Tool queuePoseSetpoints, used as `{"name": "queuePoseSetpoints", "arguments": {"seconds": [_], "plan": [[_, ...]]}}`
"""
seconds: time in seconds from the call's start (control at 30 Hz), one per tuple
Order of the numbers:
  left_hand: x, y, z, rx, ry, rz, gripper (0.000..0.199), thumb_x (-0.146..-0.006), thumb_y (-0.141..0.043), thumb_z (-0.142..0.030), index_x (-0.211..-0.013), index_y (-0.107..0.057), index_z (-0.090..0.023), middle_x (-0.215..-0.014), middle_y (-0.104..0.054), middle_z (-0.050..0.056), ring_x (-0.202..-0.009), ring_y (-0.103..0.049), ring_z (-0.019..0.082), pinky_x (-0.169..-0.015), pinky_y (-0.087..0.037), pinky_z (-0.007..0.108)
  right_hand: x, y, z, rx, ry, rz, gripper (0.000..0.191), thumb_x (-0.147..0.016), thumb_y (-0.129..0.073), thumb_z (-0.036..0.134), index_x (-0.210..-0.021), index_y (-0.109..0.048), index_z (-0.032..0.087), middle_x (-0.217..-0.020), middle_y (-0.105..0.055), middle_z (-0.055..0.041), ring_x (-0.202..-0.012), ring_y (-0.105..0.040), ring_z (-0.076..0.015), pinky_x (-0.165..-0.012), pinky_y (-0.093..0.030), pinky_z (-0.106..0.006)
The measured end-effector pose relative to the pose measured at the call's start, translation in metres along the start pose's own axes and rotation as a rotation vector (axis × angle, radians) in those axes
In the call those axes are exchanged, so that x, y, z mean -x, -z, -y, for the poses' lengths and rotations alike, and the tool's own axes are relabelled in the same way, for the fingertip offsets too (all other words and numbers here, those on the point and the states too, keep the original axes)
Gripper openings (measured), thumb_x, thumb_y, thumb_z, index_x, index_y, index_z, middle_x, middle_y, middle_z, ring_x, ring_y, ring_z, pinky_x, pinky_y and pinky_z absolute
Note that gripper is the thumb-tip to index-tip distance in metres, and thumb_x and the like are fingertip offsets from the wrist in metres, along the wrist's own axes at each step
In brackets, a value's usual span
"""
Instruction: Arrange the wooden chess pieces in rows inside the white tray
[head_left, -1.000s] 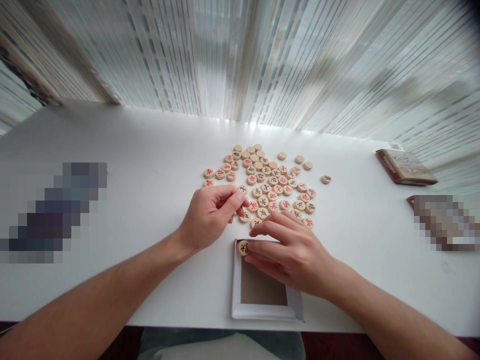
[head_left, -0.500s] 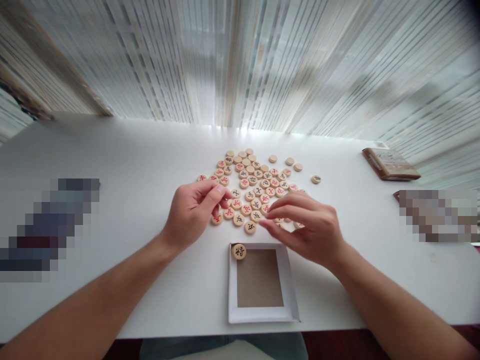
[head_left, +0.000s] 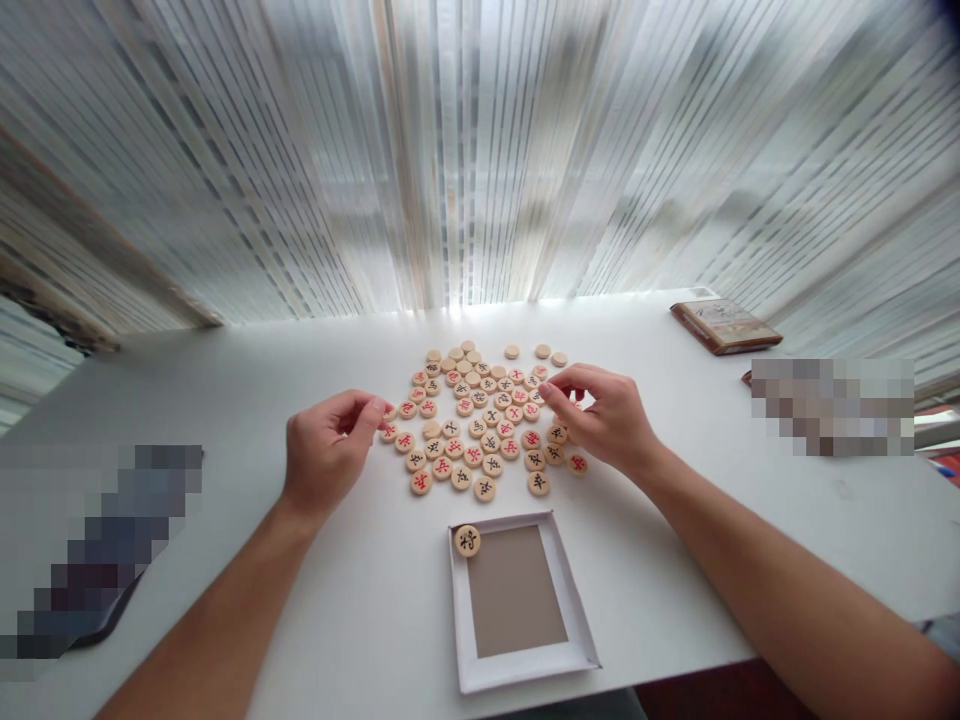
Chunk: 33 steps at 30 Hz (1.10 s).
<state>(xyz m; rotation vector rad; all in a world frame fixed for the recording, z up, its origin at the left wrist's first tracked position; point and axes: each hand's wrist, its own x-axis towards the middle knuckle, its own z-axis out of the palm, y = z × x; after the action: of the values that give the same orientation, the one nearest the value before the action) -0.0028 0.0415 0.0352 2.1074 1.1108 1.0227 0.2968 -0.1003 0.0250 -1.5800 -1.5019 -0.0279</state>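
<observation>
Many round wooden Chinese chess pieces point(head_left: 491, 441) lie spread over the white table, marked with red or black characters; several show a blank side. At the left edge of the spread, my left hand point(head_left: 334, 440) is closed in a pinch, its thumb and fingertips at a Chinese chess piece point(head_left: 391, 412). My right hand point(head_left: 604, 415) is over the right part with fingers bent and closed together; whatever lies between its tips is hidden. Nearer me stands a shallow white box lid point(head_left: 574, 590) with a brown inner base. One large black-marked piece point(head_left: 467, 541) rests in its far left corner.
A brown-edged box point(head_left: 726, 326) lies at the back right, with a blurred-out object point(head_left: 832, 405) in front of it. Another blurred-out dark object point(head_left: 120, 540) lies at the left. Striped curtains point(head_left: 450, 150) hang along the table's far edge point(head_left: 337, 322).
My hands have moved apart, the left to the left edge of the pieces and the right outward and away from me. More near-right pieces are uncovered. The camera view has shifted.
</observation>
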Motion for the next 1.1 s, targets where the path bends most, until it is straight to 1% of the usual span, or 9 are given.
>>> {"name": "queuePoseSetpoints", "arguments": {"seconds": [0.2,0.3,0.4,0.57,0.7,0.8,0.9,1.0,1.1], "plan": [[0.007,-0.013,-0.002,-0.104,-0.105,0.063,0.021,-0.093,-0.07,-0.034,-0.083,-0.08,-0.019,-0.072,-0.078,0.002,-0.063,-0.066,0.016,-0.062,-0.049,0.027,0.003,-0.003,-0.001,-0.032,0.014,0.09,0.013,-0.098,-0.069,0.024,-0.09,-0.079,0.02,-0.081,-0.079,-0.004,-0.07,-0.07,-0.018,-0.063,-0.052,-0.03],[0.01,-0.018,-0.004,-0.121,-0.141,0.095,0.019,-0.092,-0.07,-0.033,-0.084,-0.08,-0.019,-0.073,-0.078,0.002,-0.063,-0.066,0.016,-0.064,-0.051,0.027,0.006,-0.007,-0.003,-0.044,0.025,0.149,0.012,-0.097,-0.07,0.024,-0.098,-0.081,0.019,-0.089,-0.081,-0.006,-0.075,-0.073,-0.019,-0.064,-0.055,-0.03],[0.013,-0.02,-0.008,-0.126,-0.161,0.124,0.019,-0.092,-0.069,-0.031,-0.084,-0.08,-0.019,-0.075,-0.078,0.002,-0.065,-0.066,0.016,-0.066,-0.052,0.026,0.01,-0.013,-0.002,-0.045,0.036,0.189,0.014,-0.098,-0.069,0.023,-0.1,-0.082,0.018,-0.09,-0.08,-0.0077,-0.077,-0.073,-0.0192,-0.068,-0.056,-0.031],[0.016,-0.023,-0.013,-0.118,-0.182,0.15,0.019,-0.093,-0.067,-0.03,-0.085,-0.08,-0.019,-0.075,-0.078,0.002,-0.066,-0.067,0.016,-0.067,-0.054,0.026,0.013,-0.022,0.005,-0.044,0.057,0.224,0.017,-0.1,-0.065,0.023,-0.102,-0.081,0.018,-0.088,-0.077,-0.0072,-0.073,-0.07,-0.0183,-0.063,-0.054,-0.03],[0.017,-0.023,-0.012,-0.117,-0.204,0.155,0.019,-0.093,-0.067,-0.03,-0.084,-0.08,-0.019,-0.075,-0.078,0.002,-0.066,-0.067,0.016,-0.067,-0.054,0.026,0.013,-0.025,0.01,-0.035,0.073,0.208,0.017,-0.1,-0.064,0.021,-0.102,-0.08,0.019,-0.09,-0.077,-0.0071,-0.074,-0.07,-0.0182,-0.063,-0.054,-0.03],[0.013,-0.02,-0.01,-0.128,-0.217,0.145,0.019,-0.094,-0.066,-0.029,-0.084,-0.08,-0.019,-0.077,-0.078,0.002,-0.068,-0.068,0.017,-0.065,-0.054,0.025,0.012,-0.025,0.01,-0.022,0.073,0.186,0.016,-0.1,-0.064,0.02,-0.101,-0.08,0.019,-0.089,-0.078,-0.006,-0.073,-0.07,-0.0176,-0.065,-0.055,-0.03],[0.007,-0.012,-0.007,-0.151,-0.216,0.099,0.019,-0.094,-0.067,-0.03,-0.086,-0.08,-0.019,-0.079,-0.079,0.003,-0.07,-0.068,0.018,-0.062,-0.052,0.025,0.011,-0.023,0.007,-0.004,0.065,0.154,0.015,-0.1,-0.065,0.02,-0.1,-0.08,0.019,-0.089,-0.079,-0.0062,-0.075,-0.072,-0.0186,-0.067,-0.057,-0.031],[0.001,-0.004,-0.003,-0.178,-0.185,0.024,0.017,-0.093,-0.068,-0.029,-0.086,-0.08,-0.02,-0.079,-0.079,0.003,-0.071,-0.067,0.018,-0.061,-0.051,0.025,0.008,-0.017,0.005,0.02,0.05,0.11,0.014,-0.1,-0.066,0.022,-0.101,-0.08,0.02,-0.091,-0.08,-0.0065,-0.078,-0.074,-0.0204,-0.069,-0.058,-0.033],[-0.001,-0.001,0.0,-0.191,-0.162,-0.014,0.014,-0.092,-0.07,-0.029,-0.088,-0.081,-0.021,-0.081,-0.079,0.002,-0.072,-0.068,0.018,-0.062,-0.051,0.025,0.003,-0.008,0.0,0.06,0.022,0.035,0.015,-0.099,-0.066,0.025,-0.099,-0.08,0.021,-0.087,-0.08,-0.0061,-0.076,-0.073,-0.0215,-0.069,-0.058,-0.035]]}}
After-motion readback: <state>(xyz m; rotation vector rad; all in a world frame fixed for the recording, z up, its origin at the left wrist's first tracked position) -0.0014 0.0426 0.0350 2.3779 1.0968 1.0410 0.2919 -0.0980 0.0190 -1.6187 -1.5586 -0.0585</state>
